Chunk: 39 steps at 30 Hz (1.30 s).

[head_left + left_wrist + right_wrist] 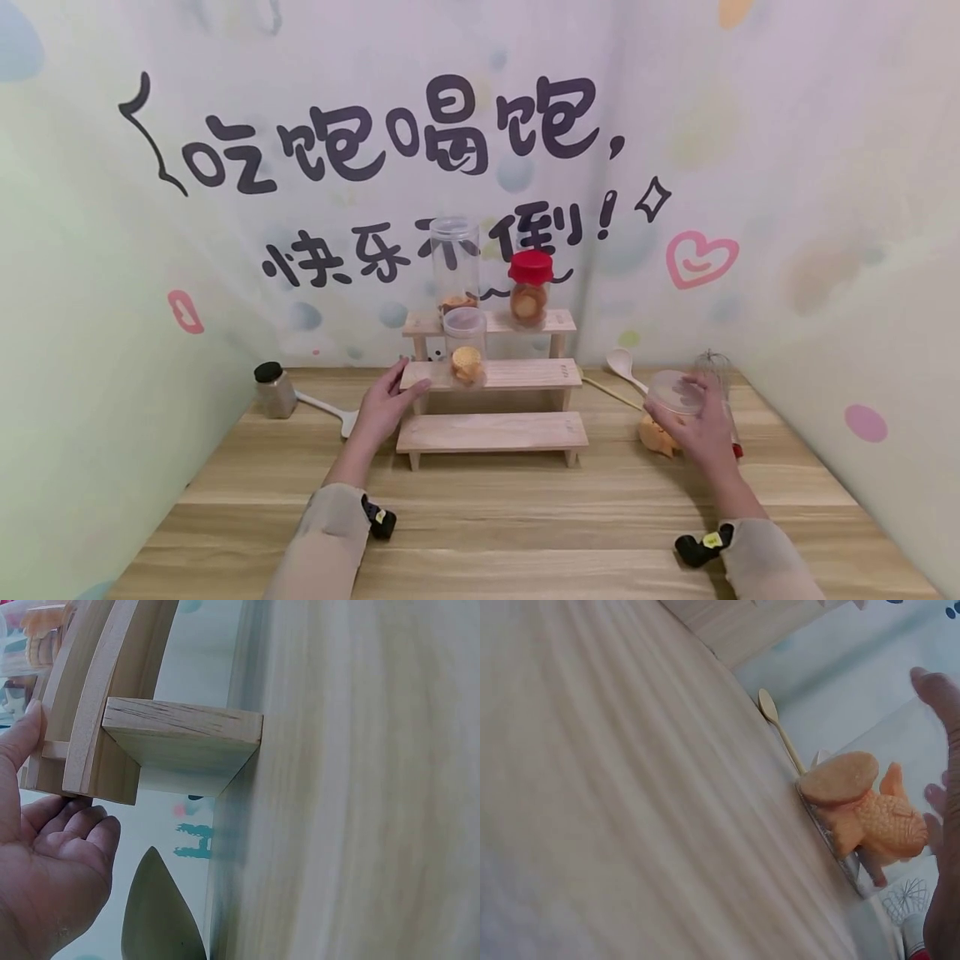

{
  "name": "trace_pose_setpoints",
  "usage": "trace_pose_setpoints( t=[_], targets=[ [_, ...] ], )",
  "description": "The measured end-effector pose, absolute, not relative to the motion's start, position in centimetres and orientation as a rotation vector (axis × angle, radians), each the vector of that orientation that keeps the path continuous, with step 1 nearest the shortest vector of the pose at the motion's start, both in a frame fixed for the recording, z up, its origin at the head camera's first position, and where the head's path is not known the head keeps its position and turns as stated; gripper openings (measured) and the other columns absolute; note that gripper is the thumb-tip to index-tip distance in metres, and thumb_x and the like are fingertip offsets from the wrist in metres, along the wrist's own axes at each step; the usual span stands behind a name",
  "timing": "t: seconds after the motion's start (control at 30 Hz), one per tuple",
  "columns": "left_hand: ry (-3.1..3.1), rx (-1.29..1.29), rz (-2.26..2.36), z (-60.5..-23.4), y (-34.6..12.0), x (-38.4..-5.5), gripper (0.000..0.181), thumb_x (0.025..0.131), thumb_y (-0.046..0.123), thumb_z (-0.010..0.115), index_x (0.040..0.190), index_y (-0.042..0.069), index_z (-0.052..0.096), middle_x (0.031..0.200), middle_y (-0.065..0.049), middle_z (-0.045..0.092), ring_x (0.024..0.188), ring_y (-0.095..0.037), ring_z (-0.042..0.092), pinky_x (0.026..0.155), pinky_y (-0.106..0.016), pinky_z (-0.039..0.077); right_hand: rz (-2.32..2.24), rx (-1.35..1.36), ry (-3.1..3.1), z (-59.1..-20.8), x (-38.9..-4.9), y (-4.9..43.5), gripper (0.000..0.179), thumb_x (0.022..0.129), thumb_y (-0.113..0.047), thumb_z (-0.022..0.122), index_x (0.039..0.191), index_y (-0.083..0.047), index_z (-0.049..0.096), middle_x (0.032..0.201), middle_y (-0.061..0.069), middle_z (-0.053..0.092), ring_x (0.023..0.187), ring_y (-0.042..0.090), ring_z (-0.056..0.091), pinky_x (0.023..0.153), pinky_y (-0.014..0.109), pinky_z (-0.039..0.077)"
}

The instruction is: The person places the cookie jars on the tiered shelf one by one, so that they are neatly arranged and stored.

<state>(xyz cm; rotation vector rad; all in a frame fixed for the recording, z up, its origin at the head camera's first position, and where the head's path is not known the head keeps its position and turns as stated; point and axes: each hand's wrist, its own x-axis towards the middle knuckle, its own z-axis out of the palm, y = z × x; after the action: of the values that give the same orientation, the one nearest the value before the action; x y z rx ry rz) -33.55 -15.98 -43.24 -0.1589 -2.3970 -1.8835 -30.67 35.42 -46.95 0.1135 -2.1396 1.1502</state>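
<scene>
My left hand (pixel 384 407) grips the left end of the middle step of a three-tier wooden stand (pixel 491 429), thumb on top and fingers beneath. To the right, my right hand (pixel 701 425) holds a clear round lid (pixel 675 392) between spread thumb and fingers, above an orange fish-shaped piece (pixel 658 435). On the middle step stands a clear jar (pixel 467 333) with round biscuits in it. The top step bears a tall clear jar (pixel 456 271) with brown pieces low inside and a red-topped jar (pixel 530 292).
At the far left stands a small black-capped jar (pixel 274 390) beside a white spatula (pixel 326 406). Behind the right hand lie a pale spoon (pixel 624 365), a thin yellowish utensil (pixel 611 389) and a whisk (pixel 712 367). A printed cloth wall (pixel 360 67) closes off the back.
</scene>
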Motion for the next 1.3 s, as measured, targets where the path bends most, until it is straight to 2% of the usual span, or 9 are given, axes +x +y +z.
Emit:
trace_pose_setpoints(
  t=[0.13, 0.4, 0.47, 0.53, 0.63, 0.7, 0.97, 1.17, 1.3],
  targets=[
    [-2.397, -0.157, -1.880, -43.2, -16.0, -33.4, 0.091, 0.088, 0.051, 0.075, 0.159, 0.017, 0.031, 0.162, -0.013, 0.031, 0.142, -0.029, 0.040, 0.112, -0.042, 0.041, 1.220, 0.122, -2.181, -47.5, -30.5, 35.6, 0.089, 0.074, -0.017, 0.091, 0.143, -0.007, 0.036, 0.139, 0.027, 0.041, 0.123, 0.046, 0.045, 0.093, 0.065, 0.039],
    [-2.406, -0.152, -1.851, -43.2, -16.0, -33.4, 0.090, 0.089, 0.051, 0.074, 0.159, 0.016, 0.031, 0.161, -0.014, 0.032, 0.143, -0.029, 0.039, 0.112, -0.041, 0.041, 1.218, 0.191, -2.260, -47.9, -30.5, 35.8, 0.109, 0.076, -0.015, 0.089, 0.155, -0.012, 0.015, 0.136, 0.032, 0.038, 0.122, 0.046, 0.044, 0.093, 0.062, 0.039],
    [-2.404, -0.159, -1.850, -43.2, -16.0, -33.4, 0.090, 0.088, 0.052, 0.074, 0.159, 0.016, 0.031, 0.162, -0.014, 0.031, 0.144, -0.029, 0.038, 0.112, -0.040, 0.041, 1.209, 0.234, -2.281, -48.1, -30.5, 35.9, 0.111, 0.076, -0.014, 0.088, 0.156, -0.015, 0.012, 0.138, 0.031, 0.036, 0.123, 0.045, 0.043, 0.096, 0.057, 0.039],
    [-2.396, -0.166, -1.859, -43.3, -16.0, -33.4, 0.091, 0.088, 0.052, 0.074, 0.159, 0.016, 0.031, 0.162, -0.013, 0.031, 0.145, -0.029, 0.037, 0.113, -0.040, 0.040, 1.211, 0.286, -2.289, -48.1, -30.5, 36.0, 0.110, 0.078, -0.011, 0.086, 0.157, -0.017, 0.010, 0.141, 0.030, 0.034, 0.125, 0.044, 0.042, 0.099, 0.043, 0.040],
    [-2.387, -0.179, -1.870, -43.2, -16.0, -33.4, 0.091, 0.088, 0.051, 0.074, 0.159, 0.015, 0.031, 0.162, -0.014, 0.030, 0.144, -0.030, 0.037, 0.113, -0.041, 0.040, 1.206, 0.330, -2.287, -48.2, -30.4, 36.0, 0.107, 0.080, -0.009, 0.084, 0.158, -0.018, 0.011, 0.142, 0.028, 0.036, 0.122, 0.042, 0.045, 0.091, 0.020, 0.040],
    [-2.381, -0.182, -1.883, -43.2, -16.0, -33.4, 0.090, 0.088, 0.050, 0.075, 0.159, 0.015, 0.032, 0.162, -0.015, 0.030, 0.143, -0.031, 0.039, 0.113, -0.042, 0.040, 1.199, 0.322, -2.276, -48.3, -30.2, 36.0, 0.106, 0.080, -0.009, 0.084, 0.158, -0.017, 0.014, 0.142, 0.027, 0.038, 0.119, 0.041, 0.048, 0.085, 0.013, 0.040],
    [-2.369, -0.191, -1.896, -43.1, -15.8, -33.3, 0.090, 0.089, 0.048, 0.075, 0.159, 0.013, 0.031, 0.162, -0.015, 0.030, 0.144, -0.030, 0.038, 0.112, -0.040, 0.040, 1.084, 0.182, -2.291, -48.0, -29.5, 35.7, 0.105, 0.076, -0.022, 0.090, 0.158, -0.022, 0.024, 0.135, 0.026, 0.049, 0.103, 0.034, 0.057, 0.070, 0.014, 0.045],
    [-2.378, -0.177, -1.887, -43.2, -15.9, -33.4, 0.090, 0.088, 0.049, 0.075, 0.159, 0.013, 0.032, 0.162, -0.015, 0.031, 0.144, -0.029, 0.038, 0.113, -0.041, 0.040, 1.156, 0.166, -2.205, -47.8, -29.5, 35.5, 0.100, 0.075, -0.016, 0.090, 0.155, -0.017, 0.031, 0.133, 0.019, 0.052, 0.097, 0.007, 0.056, 0.070, 0.009, 0.048],
    [-2.400, -0.158, -1.901, -43.0, -15.9, -33.4, 0.087, 0.091, 0.044, 0.074, 0.159, 0.013, 0.030, 0.162, -0.015, 0.029, 0.145, -0.029, 0.036, 0.114, -0.041, 0.039, 1.215, 0.150, -2.117, -47.7, -29.6, 35.4, 0.099, 0.072, -0.010, 0.092, 0.153, -0.017, 0.036, 0.130, 0.016, 0.054, 0.099, -0.001, 0.055, 0.069, 0.009, 0.049]
  ],
)
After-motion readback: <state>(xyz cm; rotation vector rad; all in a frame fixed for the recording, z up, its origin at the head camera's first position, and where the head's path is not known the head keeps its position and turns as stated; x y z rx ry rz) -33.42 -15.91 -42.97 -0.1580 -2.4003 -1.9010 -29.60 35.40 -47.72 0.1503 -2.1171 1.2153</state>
